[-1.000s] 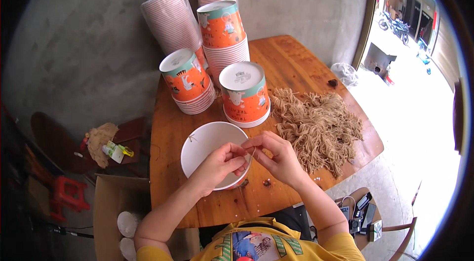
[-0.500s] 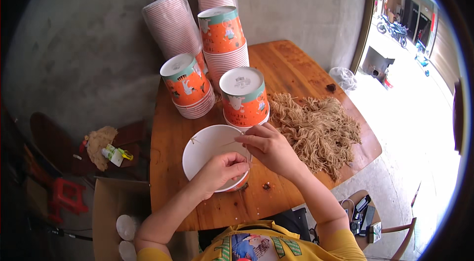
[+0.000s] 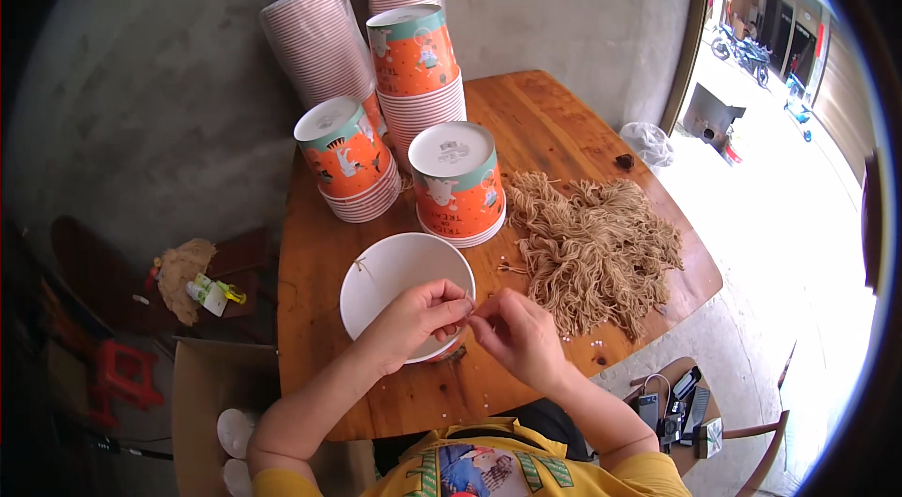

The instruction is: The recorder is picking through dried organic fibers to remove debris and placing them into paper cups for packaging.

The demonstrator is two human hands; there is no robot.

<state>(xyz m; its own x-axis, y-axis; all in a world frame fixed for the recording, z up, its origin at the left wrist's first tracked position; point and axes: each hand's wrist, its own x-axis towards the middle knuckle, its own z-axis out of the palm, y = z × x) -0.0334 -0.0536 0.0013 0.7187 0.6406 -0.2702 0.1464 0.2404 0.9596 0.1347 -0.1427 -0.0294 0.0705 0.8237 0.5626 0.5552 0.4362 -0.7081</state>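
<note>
A white-lined paper bucket [image 3: 376, 286] stands mouth up and tilted toward me on the wooden table. A short knotted tan cord shows inside its far left rim. At the near right rim, my left hand [image 3: 423, 320] pinches a thin cord between thumb and forefinger, its wrist across the bucket. Fingertips of my right hand [image 3: 519, 335] meet the left ones there, closed on the same thin cord, most of which the fingers hide. Beyond my right hand lies a heap of tan cords [image 3: 601, 253].
Behind the bucket stand upturned orange and teal buckets [image 3: 458, 201] and tall nested stacks [image 3: 319, 41] against a grey wall. A cardboard box [image 3: 202, 384] with white cups is at lower left. A wooden chair [image 3: 681, 370] holding small items stands at right.
My right hand has come down and toward me from over the bucket's right rim. The left hand has stayed near the rim, and the cord end inside the bucket no longer shows.
</note>
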